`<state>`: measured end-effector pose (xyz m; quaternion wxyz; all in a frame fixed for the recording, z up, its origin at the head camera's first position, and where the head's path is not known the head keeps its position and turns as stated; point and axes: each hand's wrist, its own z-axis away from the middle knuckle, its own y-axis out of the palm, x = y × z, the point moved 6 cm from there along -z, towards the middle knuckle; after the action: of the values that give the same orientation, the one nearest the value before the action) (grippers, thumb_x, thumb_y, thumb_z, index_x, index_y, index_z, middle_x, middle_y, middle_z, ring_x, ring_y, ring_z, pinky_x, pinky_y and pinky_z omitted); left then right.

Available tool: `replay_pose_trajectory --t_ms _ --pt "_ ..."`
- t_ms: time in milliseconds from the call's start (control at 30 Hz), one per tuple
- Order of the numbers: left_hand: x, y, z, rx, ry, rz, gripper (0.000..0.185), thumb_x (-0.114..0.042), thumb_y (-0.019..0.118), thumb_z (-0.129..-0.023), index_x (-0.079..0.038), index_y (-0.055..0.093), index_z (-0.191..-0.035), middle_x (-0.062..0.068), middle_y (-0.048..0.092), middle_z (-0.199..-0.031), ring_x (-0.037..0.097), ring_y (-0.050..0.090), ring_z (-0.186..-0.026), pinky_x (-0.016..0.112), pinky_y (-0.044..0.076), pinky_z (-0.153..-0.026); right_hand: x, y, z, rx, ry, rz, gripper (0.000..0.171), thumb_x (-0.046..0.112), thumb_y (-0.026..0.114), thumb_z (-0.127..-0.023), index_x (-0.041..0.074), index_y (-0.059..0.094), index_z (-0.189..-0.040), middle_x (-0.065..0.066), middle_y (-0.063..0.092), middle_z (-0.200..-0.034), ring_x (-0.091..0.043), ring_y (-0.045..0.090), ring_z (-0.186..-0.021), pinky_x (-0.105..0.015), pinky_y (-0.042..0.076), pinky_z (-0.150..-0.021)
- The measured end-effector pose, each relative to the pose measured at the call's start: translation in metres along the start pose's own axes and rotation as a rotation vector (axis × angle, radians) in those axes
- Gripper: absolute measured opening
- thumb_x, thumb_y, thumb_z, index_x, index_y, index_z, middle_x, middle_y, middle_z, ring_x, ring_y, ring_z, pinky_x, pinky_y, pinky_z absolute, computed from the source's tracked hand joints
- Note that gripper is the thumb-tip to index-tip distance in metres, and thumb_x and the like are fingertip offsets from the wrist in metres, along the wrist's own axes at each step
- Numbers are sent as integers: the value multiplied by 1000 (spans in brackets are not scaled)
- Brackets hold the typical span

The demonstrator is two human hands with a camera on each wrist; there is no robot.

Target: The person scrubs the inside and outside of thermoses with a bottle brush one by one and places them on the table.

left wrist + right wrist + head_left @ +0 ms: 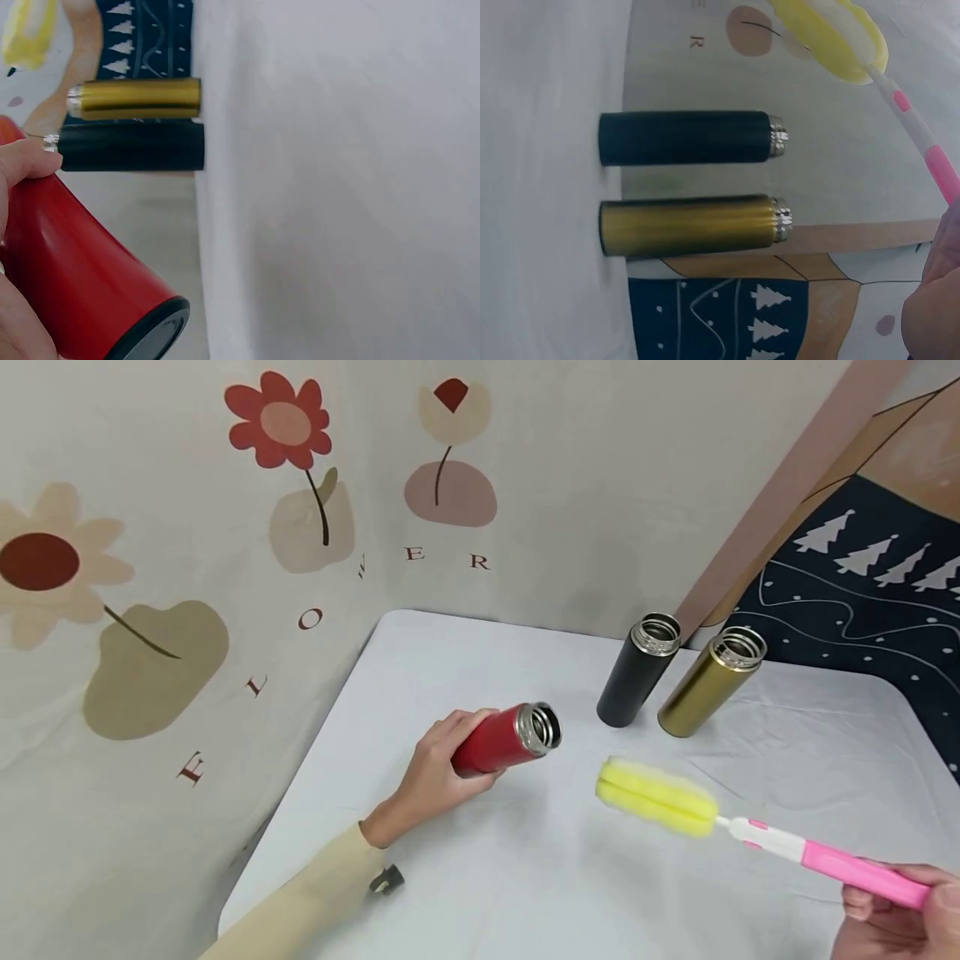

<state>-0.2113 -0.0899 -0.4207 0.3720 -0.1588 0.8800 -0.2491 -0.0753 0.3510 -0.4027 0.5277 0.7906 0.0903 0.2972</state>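
My left hand (442,760) grips a red thermos bottle (491,743) round its body, above the table. The bottle is tilted, its uncapped steel mouth facing right toward the brush; its dark base (154,330) shows in the left wrist view. At the lower right, my right hand (896,910) holds a bottle brush (862,870) by its pink handle. The brush's yellow sponge head (656,797) points left in the air, apart from the red bottle's mouth. Part of the right hand is cut off by the head view's edge.
A black thermos bottle (637,672) and a gold thermos bottle (708,685) stand upright, uncapped, side by side at the back right of the white table (465,652). Behind the table hangs a flower-printed cloth (570,527), with a dark tree-patterned part at the right.
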Motion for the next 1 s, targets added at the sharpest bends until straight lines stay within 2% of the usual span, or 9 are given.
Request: replay_pose_trajectory --t_ms 167,367,500,633,733,800,867,933,1000 --pt "-5 -1 -5 -8 -69 154 76 -10 95 -81 -13 62 -149 5 69 -134 26 65 -122 47 63 -94 -6 4 12 -141 -27 6 19 -17 46 -107 -30 55 -98 -35 59 -82 -36 59 -48 -31 46 -40" --pt "-8 3 -4 -9 -227 293 74 -16 91 -86 -11 56 -151 2 68 -138 24 65 -123 47 61 -96 -19 10 29 -87 5 69 17 -17 51 -106 -31 55 -98 -34 61 -84 -37 70 -54 -34 59 -49" --pt "-9 13 -9 7 -316 476 70 -21 82 -94 -9 47 -153 4 64 -141 27 63 -128 50 59 -101 -25 10 50 -96 42 232 13 -15 65 -101 -27 58 -102 -33 70 -83 -31 74 -58 -23 55 -48" --pt "-11 18 -15 -8 -340 622 73 -25 76 -98 -8 39 -159 9 57 -146 31 59 -133 47 59 -102 -36 12 69 3 130 156 8 -25 56 -100 -29 56 -105 -40 71 -87 -33 76 -64 -23 58 -52" --pt "-14 16 -18 -35 -326 690 74 -24 74 -99 -6 35 -161 14 56 -146 34 58 -133 45 59 -102 -47 12 83 89 249 103 14 -31 45 -99 -29 58 -104 -41 71 -89 -31 77 -66 -17 52 -49" --pt "-16 14 -20 -44 -318 731 73 -23 72 -101 -6 34 -161 15 54 -147 35 57 -134 46 59 -102 -53 12 92 164 307 166 21 -33 41 -98 -27 60 -104 -38 72 -88 -26 78 -66 -15 34 -38" --pt "-17 11 -22 -55 -312 754 71 -23 69 -102 -6 33 -161 15 54 -146 35 57 -134 46 60 -101 -55 13 100 238 327 448 18 -31 46 -98 -23 62 -102 -24 78 -86 -16 76 -64 -14 26 -36" --pt "-18 7 -25 -69 -307 775 70 -25 66 -103 -6 31 -160 14 53 -144 34 56 -133 44 60 -100 -57 16 108 338 325 720 16 -31 53 -96 -21 64 -103 -13 81 -85 -12 76 -63 -13 41 -39" --pt "-19 3 -27 -89 -301 808 68 -27 62 -104 -6 30 -161 13 53 -142 32 57 -131 43 61 -99 -59 20 117 469 314 973 19 -29 59 -95 -17 67 -107 -5 81 -85 -9 73 -61 -16 46 -41"
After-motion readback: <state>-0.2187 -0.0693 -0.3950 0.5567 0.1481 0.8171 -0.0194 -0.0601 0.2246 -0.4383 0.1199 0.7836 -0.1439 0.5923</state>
